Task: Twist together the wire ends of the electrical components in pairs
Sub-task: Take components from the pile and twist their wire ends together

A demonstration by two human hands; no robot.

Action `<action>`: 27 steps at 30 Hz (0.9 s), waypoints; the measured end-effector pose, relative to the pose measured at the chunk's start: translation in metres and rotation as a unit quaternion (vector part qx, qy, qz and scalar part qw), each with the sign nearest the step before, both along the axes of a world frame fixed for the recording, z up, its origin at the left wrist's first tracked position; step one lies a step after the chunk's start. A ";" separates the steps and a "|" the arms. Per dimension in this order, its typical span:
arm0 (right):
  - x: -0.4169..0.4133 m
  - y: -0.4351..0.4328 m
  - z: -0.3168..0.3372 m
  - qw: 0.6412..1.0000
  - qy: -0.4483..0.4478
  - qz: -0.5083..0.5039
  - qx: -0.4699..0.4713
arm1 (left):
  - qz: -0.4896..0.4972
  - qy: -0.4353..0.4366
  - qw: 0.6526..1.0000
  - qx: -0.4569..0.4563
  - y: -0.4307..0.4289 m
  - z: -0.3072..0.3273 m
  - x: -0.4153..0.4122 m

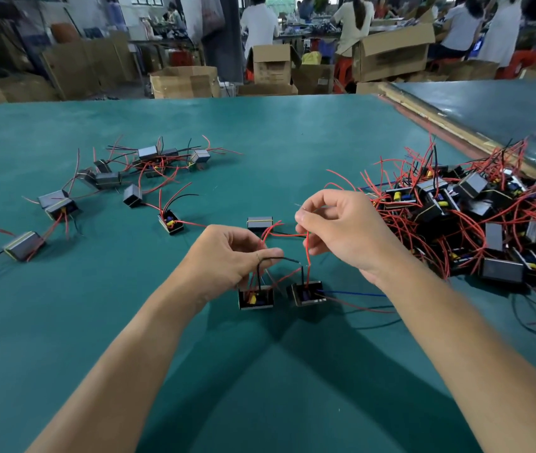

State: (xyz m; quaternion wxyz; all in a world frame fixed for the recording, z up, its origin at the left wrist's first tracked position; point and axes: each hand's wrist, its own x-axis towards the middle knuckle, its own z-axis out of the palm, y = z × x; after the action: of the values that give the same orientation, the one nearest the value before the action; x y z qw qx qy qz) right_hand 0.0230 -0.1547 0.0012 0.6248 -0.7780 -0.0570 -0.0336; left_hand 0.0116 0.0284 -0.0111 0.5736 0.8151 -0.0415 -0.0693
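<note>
From the head view we hold our two hands close together over the green table point(260, 132), just above two open components. Our left hand point(227, 253) is curled, thumb and forefinger pinching the black wire point(271, 256) that bends up out of the left box point(256, 297) right beneath it. Our right hand point(338, 230) is also closed in a pinch, gripping the red wire point(307, 256) near its top; that wire runs almost straight down from our fingertips point(301, 217) into the right box point(307, 293), which sits below and slightly inward of that hand. A bare tip seems to poke out above the pinch, though it is too fine to be sure. The relation that matters is this: the black wire's free end reaches sideways from the left hand toward the red wire's lower stretch, and the two nearly meet in the gap between our hands, just above the right box. We judge the join must happen there, so the right hand, being nearer, would have to bring its end down to it. A third box point(260, 222) lies just beyond our hands, the loose pile point(475, 220) off to the right of the right hand, and finished-looking strings point(122, 181) well off past the left.
</note>
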 end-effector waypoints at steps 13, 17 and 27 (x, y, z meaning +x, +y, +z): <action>0.001 0.003 -0.001 0.994 -0.082 -0.045 -0.060 | -0.116 0.035 0.993 -0.010 0.000 0.000 -0.007; -0.001 0.002 -0.001 0.996 -0.073 -0.029 -0.041 | -0.051 0.008 0.999 -0.002 -0.002 -0.004 -0.004; -0.001 0.001 -0.003 0.998 -0.054 0.010 -0.028 | 0.020 -0.036 0.998 -0.048 -0.003 -0.004 -0.001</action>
State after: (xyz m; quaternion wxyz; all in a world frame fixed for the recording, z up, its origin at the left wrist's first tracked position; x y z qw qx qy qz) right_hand 0.0224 -0.1540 -0.0016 0.5993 -0.7914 -0.0995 -0.0677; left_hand 0.0106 0.0252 -0.0147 0.6118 0.7890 -0.0496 -0.0265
